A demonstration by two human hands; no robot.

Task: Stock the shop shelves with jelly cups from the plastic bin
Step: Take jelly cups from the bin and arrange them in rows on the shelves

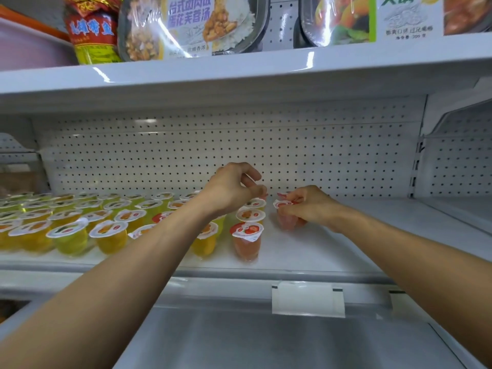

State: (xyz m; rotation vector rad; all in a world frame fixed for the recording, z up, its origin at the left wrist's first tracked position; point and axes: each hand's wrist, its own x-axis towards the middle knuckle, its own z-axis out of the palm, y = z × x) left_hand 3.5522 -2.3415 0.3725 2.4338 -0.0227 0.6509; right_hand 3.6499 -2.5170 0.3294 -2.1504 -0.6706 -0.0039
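The right hand [308,206] gripped a pink jelly cup [288,222] low on the white shelf [332,243], just right of the cup rows. The left hand [234,190] hovered with curled fingers above the rearmost cups; whether it pinched anything could not be determined. Yellow jelly cups [70,235] filled the shelf's left portion. A strawberry-lidded cup [247,243] stood at the front.

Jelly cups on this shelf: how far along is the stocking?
Done: rows of yellow jelly cups fill the left of the shelf, with a strawberry cup at the front. In hand: the right hand grips a pink cup just right of them; the left hand hovers over the back row, its grip unclear. Left: the right side is bare; the bin is out of view.
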